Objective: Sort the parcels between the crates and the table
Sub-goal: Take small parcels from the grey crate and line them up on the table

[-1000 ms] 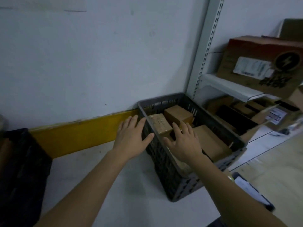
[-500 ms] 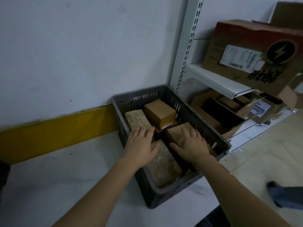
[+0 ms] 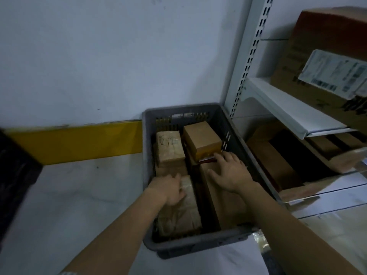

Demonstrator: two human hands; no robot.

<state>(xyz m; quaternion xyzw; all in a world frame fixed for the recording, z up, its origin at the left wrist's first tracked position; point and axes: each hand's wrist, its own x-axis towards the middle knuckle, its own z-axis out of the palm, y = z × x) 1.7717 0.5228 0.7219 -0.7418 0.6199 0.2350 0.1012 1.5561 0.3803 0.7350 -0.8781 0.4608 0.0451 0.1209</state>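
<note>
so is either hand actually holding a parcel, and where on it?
Left hand grips the plastic-wrapped parcel at its far end. Right hand lies flat on the flat brown parcel, gripping nothing.

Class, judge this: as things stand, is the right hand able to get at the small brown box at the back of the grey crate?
Probably yes. The right hand is already inside the grey crate, its fingertips at the near edge of the small brown box. The box's top is uncovered and nothing lies between them.

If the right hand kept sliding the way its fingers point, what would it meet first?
Probably the small brown box at the crate's far end; the right hand's fingertips already seem to reach its base, though depth is unclear.
</note>
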